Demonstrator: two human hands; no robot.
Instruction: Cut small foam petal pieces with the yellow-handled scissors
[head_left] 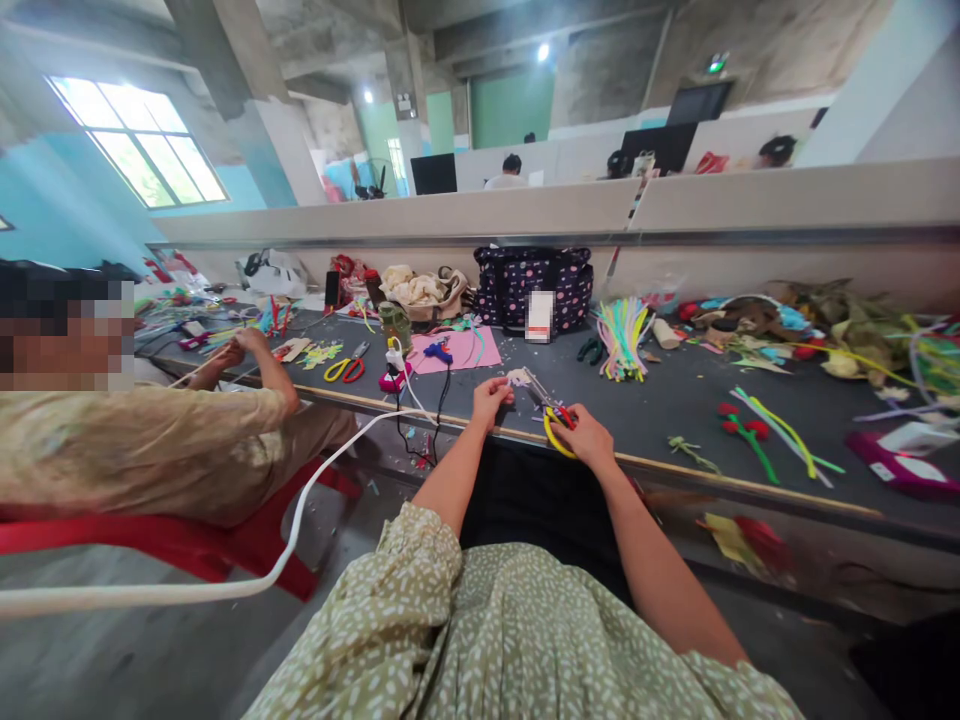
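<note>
My right hand (589, 436) grips a pair of scissors (553, 434) with yellow and red handles. Their metal blades point up and left, close to the fingers of my left hand (491, 402). Pinched in those left fingertips is a small pale piece (517, 377), too small to name for certain. Both hands are just above the front edge of the dark table (637, 410). Beyond them lie a blue glue gun (439, 352) and a pink sheet (480, 348).
A bundle of coloured pipe cleaners (624, 340) stands by a patterned bag (532, 285). To the right are a red-and-green pipe-cleaner piece (750, 440) and a magenta box (904, 465). A co-worker (150, 440) sits at left, near a white cable (300, 515) and other scissors (347, 368).
</note>
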